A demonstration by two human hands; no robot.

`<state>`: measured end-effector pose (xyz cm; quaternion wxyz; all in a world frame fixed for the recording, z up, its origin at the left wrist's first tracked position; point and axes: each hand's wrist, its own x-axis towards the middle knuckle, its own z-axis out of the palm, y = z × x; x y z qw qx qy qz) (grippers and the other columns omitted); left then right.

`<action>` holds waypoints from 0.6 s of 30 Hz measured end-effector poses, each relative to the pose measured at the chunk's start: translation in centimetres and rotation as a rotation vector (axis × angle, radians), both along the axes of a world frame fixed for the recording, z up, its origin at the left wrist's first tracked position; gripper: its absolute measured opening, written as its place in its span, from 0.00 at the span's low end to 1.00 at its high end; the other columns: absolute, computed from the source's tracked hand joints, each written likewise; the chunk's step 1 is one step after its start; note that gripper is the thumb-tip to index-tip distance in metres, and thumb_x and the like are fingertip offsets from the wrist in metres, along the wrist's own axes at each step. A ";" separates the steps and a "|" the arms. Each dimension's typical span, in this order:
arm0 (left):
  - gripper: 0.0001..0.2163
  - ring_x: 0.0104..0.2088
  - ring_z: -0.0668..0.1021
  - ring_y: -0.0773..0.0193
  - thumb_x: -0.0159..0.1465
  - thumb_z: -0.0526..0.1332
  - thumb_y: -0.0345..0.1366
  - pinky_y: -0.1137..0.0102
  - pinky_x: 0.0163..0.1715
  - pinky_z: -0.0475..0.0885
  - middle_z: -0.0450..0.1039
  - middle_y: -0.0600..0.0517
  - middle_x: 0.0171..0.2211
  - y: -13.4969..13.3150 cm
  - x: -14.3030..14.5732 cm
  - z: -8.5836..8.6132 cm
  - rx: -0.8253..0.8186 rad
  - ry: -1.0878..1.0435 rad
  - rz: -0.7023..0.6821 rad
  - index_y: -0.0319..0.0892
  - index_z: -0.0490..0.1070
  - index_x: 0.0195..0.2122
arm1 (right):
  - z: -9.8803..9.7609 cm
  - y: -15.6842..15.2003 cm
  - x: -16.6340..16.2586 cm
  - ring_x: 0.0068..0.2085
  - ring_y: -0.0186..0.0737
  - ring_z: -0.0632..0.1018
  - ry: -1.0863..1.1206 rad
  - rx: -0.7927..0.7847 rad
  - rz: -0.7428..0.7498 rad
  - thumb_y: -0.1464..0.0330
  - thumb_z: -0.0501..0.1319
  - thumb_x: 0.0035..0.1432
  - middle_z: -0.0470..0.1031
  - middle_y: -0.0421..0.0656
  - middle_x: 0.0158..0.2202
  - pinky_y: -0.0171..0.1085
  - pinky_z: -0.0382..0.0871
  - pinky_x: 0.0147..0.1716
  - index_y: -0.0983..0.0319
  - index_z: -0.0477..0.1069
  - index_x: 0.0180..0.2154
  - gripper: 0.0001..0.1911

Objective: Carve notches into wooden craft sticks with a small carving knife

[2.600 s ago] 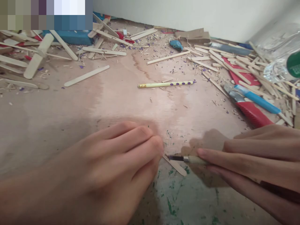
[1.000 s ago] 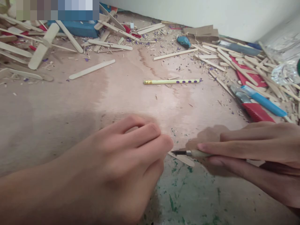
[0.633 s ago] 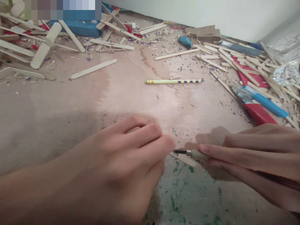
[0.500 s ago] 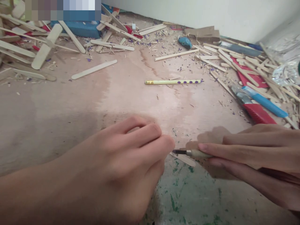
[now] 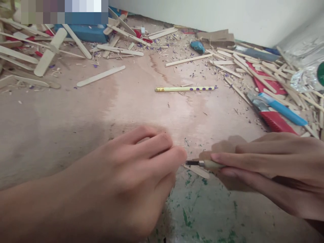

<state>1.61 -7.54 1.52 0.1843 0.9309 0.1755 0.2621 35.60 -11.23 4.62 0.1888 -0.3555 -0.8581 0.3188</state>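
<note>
My right hand (image 5: 273,168) is closed around the pale handle of a small carving tool (image 5: 194,163), with a metal ferrule and a dark blade pointing left. The blade's tip reaches the fingertips of my left hand (image 5: 141,172). Those fingers are curled and pressed together low over the table. From beneath them a thin wooden craft stick (image 5: 198,171) juts out to the right, just below the blade; its other end is hidden by my hand. Beyond both hands lies a pale yellow pencil (image 5: 186,89) with purple spots.
Craft sticks (image 5: 52,50) and shavings are heaped at the back left around a blue box (image 5: 83,32). On the right lie a red utility knife (image 5: 275,120), a blue-handled tool (image 5: 283,108), more sticks and a clear bottle (image 5: 303,79). A white wall (image 5: 215,17) stands behind.
The view has shifted slightly, so most things sit a little further left. Both hands keep nearly the same pose, and the blade remains at my left fingertips.
</note>
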 end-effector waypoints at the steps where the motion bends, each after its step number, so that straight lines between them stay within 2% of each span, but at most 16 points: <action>1: 0.21 0.48 0.87 0.56 0.85 0.58 0.25 0.55 0.53 0.84 0.90 0.49 0.51 0.0 0.0 0.0 -0.004 -0.003 0.004 0.47 0.75 0.32 | 0.0 0.0 -0.1 0.40 0.36 0.92 0.024 -0.046 -0.024 0.68 0.64 0.91 0.94 0.38 0.50 0.33 0.87 0.38 0.47 0.82 0.76 0.21; 4: 0.22 0.48 0.88 0.57 0.87 0.57 0.25 0.56 0.53 0.85 0.90 0.49 0.50 0.0 0.2 0.1 -0.005 0.003 0.013 0.46 0.76 0.32 | -0.1 0.0 -0.2 0.41 0.37 0.93 0.048 -0.117 -0.066 0.68 0.67 0.89 0.95 0.37 0.50 0.34 0.87 0.38 0.44 0.84 0.75 0.22; 7: 0.22 0.48 0.88 0.56 0.87 0.58 0.24 0.54 0.52 0.85 0.90 0.49 0.50 0.0 0.1 0.1 -0.008 0.008 0.009 0.46 0.76 0.33 | -0.1 0.1 0.0 0.40 0.35 0.91 0.055 -0.106 -0.033 0.69 0.65 0.91 0.94 0.37 0.50 0.34 0.87 0.40 0.45 0.81 0.79 0.25; 10: 0.23 0.47 0.88 0.56 0.87 0.57 0.24 0.54 0.51 0.84 0.89 0.49 0.47 0.1 -0.3 0.1 -0.034 -0.003 -0.009 0.47 0.76 0.33 | -0.1 0.3 0.3 0.36 0.32 0.88 0.030 -0.034 0.007 0.69 0.62 0.92 0.92 0.38 0.48 0.34 0.84 0.36 0.48 0.78 0.81 0.25; 15: 0.24 0.45 0.86 0.57 0.88 0.55 0.24 0.55 0.49 0.83 0.87 0.51 0.44 0.1 -0.6 0.3 -0.070 0.041 -0.041 0.49 0.74 0.33 | 0.1 -0.1 0.4 0.32 0.36 0.84 -0.089 0.163 0.029 0.71 0.59 0.92 0.86 0.39 0.39 0.39 0.77 0.30 0.55 0.82 0.71 0.18; 18: 0.24 0.47 0.87 0.56 0.89 0.55 0.26 0.53 0.50 0.82 0.88 0.51 0.46 0.2 -0.5 0.2 -0.047 0.040 -0.039 0.49 0.74 0.32 | 0.2 -0.8 0.0 0.29 0.39 0.82 -0.106 0.156 0.018 0.69 0.59 0.92 0.84 0.38 0.36 0.42 0.75 0.28 0.53 0.80 0.74 0.20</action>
